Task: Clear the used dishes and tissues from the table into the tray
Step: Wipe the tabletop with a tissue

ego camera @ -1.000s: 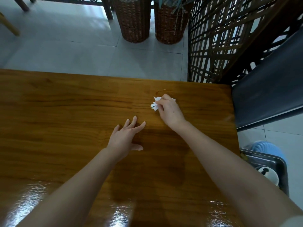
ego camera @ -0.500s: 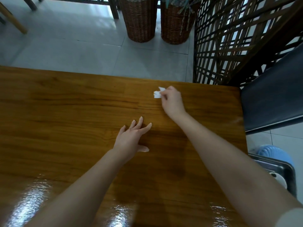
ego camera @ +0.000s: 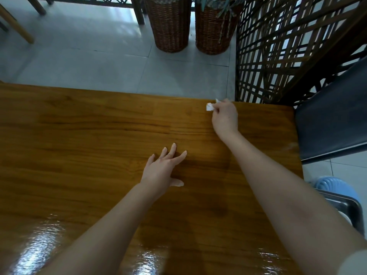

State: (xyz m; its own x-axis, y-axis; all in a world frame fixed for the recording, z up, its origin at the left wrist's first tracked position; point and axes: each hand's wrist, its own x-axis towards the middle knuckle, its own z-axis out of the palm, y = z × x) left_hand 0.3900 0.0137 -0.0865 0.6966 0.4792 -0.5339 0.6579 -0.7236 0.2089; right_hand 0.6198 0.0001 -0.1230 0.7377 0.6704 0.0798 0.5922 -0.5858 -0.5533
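Note:
My right hand point(ego camera: 225, 116) pinches a small crumpled white tissue point(ego camera: 209, 106) at the far edge of the wooden table point(ego camera: 89, 135), towards its right corner. My left hand point(ego camera: 161, 169) lies flat on the table's middle with fingers spread and straight, holding nothing. A metal tray point(ego camera: 345, 205) shows at the lower right beyond the table's right edge, mostly hidden by my right arm. No dishes are visible on the table.
A dark chair seat point(ego camera: 333, 120) stands right of the table. A wooden lattice screen point(ego camera: 278, 46) rises behind it. Two wicker baskets point(ego camera: 170, 24) stand on the tiled floor beyond the far edge. A pale blue object point(ego camera: 335, 187) sits by the tray.
My right hand has slid the tissue away from me and rightwards, from the table's middle to its far edge. My left hand has stayed flat on the table.

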